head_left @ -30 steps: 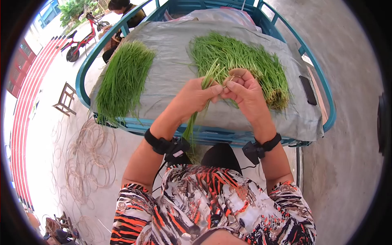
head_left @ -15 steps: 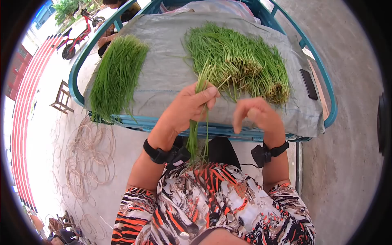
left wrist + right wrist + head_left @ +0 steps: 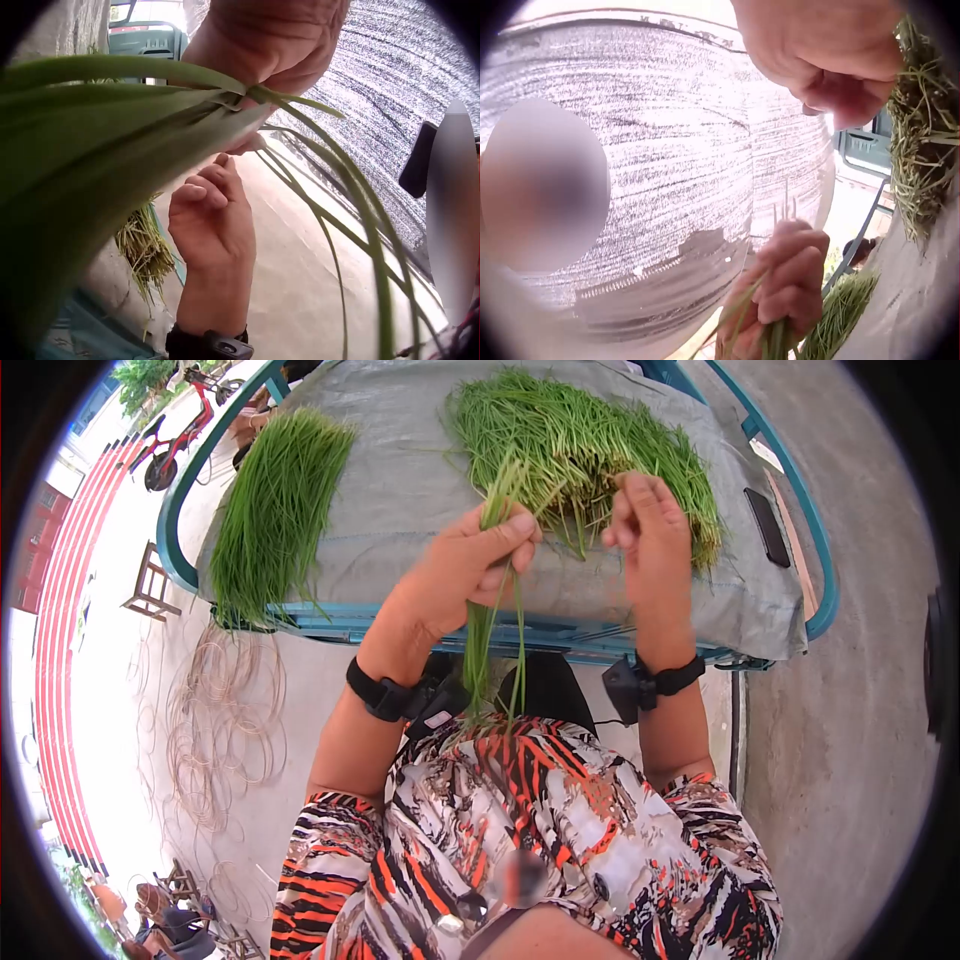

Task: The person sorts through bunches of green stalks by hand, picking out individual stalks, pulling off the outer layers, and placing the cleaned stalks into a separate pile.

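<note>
At the far left a red scooter point(image 3: 185, 440) stands beyond a wooden stool point(image 3: 152, 585), and loose coils point(image 3: 215, 740) of thin, pale strands lie on the floor. Next comes the left pile point(image 3: 275, 515) of long green stems, on the left part of a grey sheet point(image 3: 400, 480) spread inside the teal rail point(image 3: 800, 480) of a cart.

The left hand point(image 3: 455, 565) grips a small bunch point(image 3: 480, 645) of the same greens near the sheet's front edge, its fingers curled round the stems and the thumb laid over them. The pale ends stick up above the fist; the leaves hang below it towards the patterned shirt point(image 3: 520, 800) — a few strands apart from the rest.

Further right lies the right pile point(image 3: 590, 435), its pale ends facing the person. The right hand point(image 3: 655, 535) is by those ends, fingers bent — whether they pinch a stem, I cannot tell. A dark phone point(image 3: 766, 525) lies on the sheet near the right rail.
</note>
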Motion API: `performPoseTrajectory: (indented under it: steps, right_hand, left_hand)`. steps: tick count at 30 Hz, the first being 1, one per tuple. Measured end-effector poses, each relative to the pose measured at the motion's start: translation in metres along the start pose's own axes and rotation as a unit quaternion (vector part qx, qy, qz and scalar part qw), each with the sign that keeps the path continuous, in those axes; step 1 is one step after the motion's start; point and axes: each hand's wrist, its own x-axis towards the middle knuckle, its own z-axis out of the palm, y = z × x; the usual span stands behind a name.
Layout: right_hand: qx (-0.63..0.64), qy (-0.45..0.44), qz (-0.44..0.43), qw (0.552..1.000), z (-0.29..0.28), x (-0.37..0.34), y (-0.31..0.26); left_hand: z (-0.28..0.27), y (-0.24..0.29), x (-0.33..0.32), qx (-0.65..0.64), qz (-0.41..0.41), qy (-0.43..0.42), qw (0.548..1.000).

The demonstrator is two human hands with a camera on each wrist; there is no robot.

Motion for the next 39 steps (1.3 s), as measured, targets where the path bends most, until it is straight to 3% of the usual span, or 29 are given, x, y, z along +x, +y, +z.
performPoseTrajectory:
  steps: [4, 10, 13, 17, 22, 28, 31, 39]
  right_hand:
    - [-0.100, -0.110, 0.128, 0.981, 0.007, -0.022, -0.002]
    - [-0.016, -0.306, 0.268, 0.914, 0.027, -0.047, 0.020]
    - [0.122, -0.295, 0.333, 0.887, 0.027, -0.046, 0.027]
    - [0.153, -0.272, 0.356, 0.881, 0.020, -0.045, 0.027]
    - [0.159, -0.264, 0.359, 0.881, 0.017, -0.046, 0.025]
    - [0.083, -0.277, 0.315, 0.904, 0.015, -0.052, 0.025]
    - [-0.030, -0.267, 0.306, 0.913, 0.016, -0.056, 0.014]
    - [-0.265, -0.272, 0.152, 0.913, 0.013, -0.063, -0.004]
  left_hand:
    - [-0.006, 0.006, 0.005, -0.014, 0.052, 0.050, 0.997]
    - [-0.013, 0.007, 0.020, -0.012, 0.067, 0.099, 0.993]
    - [-0.034, 0.003, 0.027, -0.057, 0.078, 0.107, 0.990]
    - [-0.060, 0.001, 0.032, -0.144, 0.102, 0.116, 0.977]
    - [-0.083, 0.004, 0.035, -0.206, 0.121, 0.107, 0.965]
    - [-0.109, 0.011, 0.036, -0.262, 0.139, 0.120, 0.947]
    - [-0.115, 0.007, 0.041, -0.274, 0.151, 0.134, 0.940]
    - [-0.139, -0.005, 0.056, -0.311, 0.187, 0.197, 0.911]
